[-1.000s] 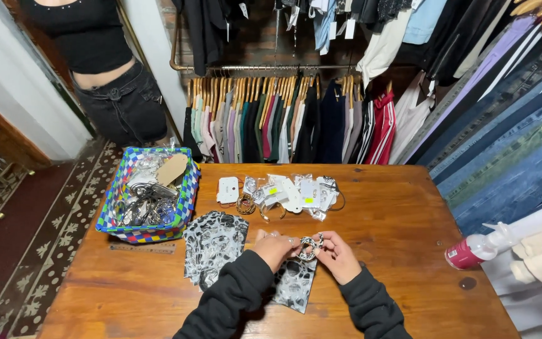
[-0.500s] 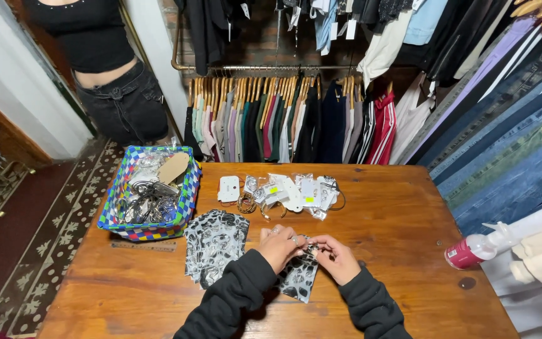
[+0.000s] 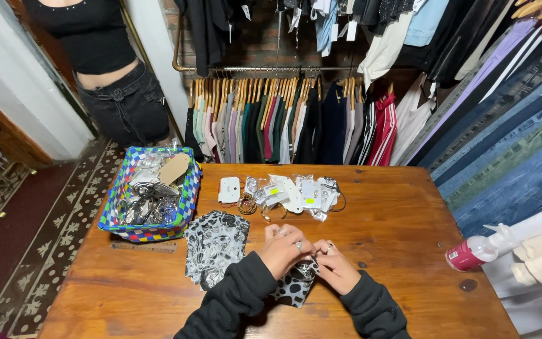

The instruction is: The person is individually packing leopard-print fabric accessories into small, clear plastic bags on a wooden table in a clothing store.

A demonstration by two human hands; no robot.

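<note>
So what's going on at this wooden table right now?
A person in black sleeves has both hands together over a black-and-white patterned pouch on the wooden table. The left hand and right hand pinch something small and shiny between them; what it is cannot be told. Beside them lies a stack of similar patterned pouches, a blue checkered woven basket of packets, and bagged jewellery pieces. Another person stands past the table.
</note>
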